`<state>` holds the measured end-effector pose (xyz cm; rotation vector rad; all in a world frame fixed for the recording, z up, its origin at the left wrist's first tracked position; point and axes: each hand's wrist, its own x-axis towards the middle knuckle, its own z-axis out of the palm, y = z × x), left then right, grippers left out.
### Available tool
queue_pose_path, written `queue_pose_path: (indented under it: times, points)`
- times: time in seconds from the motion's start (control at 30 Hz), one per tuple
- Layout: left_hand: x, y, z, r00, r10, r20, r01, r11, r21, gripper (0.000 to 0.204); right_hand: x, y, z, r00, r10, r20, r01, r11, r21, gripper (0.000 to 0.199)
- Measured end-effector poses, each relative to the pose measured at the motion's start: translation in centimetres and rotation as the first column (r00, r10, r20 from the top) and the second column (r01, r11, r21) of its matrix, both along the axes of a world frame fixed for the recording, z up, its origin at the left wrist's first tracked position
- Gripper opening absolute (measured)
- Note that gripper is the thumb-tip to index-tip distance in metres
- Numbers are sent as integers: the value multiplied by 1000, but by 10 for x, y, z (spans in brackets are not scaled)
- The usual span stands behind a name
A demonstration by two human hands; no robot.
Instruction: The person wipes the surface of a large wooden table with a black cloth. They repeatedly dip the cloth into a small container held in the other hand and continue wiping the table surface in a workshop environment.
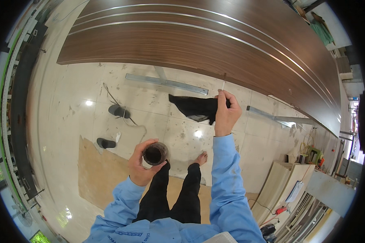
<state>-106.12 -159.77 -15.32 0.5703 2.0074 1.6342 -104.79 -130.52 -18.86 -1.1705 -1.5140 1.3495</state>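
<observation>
Left hand [141, 164] clamped round open jar [155, 153], right hand [226, 113] pinching brush [224, 82] and black cloth [196, 107]: a tilted jar likely spills onto the floor [77, 105].

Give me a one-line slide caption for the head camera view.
Left hand holds a small dark cup; right hand grips a thin brush and black cloth beside a long wood-grain panel.

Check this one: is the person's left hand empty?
No, the left hand is wrapped around a small dark cup with dark contents.

Small green screen [39, 237], bottom-left corner
</observation>
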Motion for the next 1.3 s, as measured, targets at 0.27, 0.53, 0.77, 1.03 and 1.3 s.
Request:
queue_pose_path:
  times: [0.27, 0.53, 0.77, 1.03, 1.3]
  points:
    - [0, -3, -1, 1000, -5, 10, 5, 1000, -12, 74, -28, -23, -23, 966, 258, -15, -257, 965, 45, 20]
    - [4, 7, -3, 1000, -27, 12, 27, 1000, 8, 73, 47, 37, -1, 999, -17, -30, 18, 999, 50, 17]
    - [16, 34, 3, 998, -55, 0, 55, 998, -30, 69, 53, 45, -21, 987, 157, -45, -150, 980, 129, 15]
    - [35, 69, 2, 994, -112, 18, 112, 994, 9, 75, 138, 126, -1, 990, -138, -43, 142, 984, 104, 16]
    - [53, 105, 6, 987, -158, -2, 158, 987, -13, 74, 171, 159, -15, 992, -106, 68, 90, 975, 202, 17]
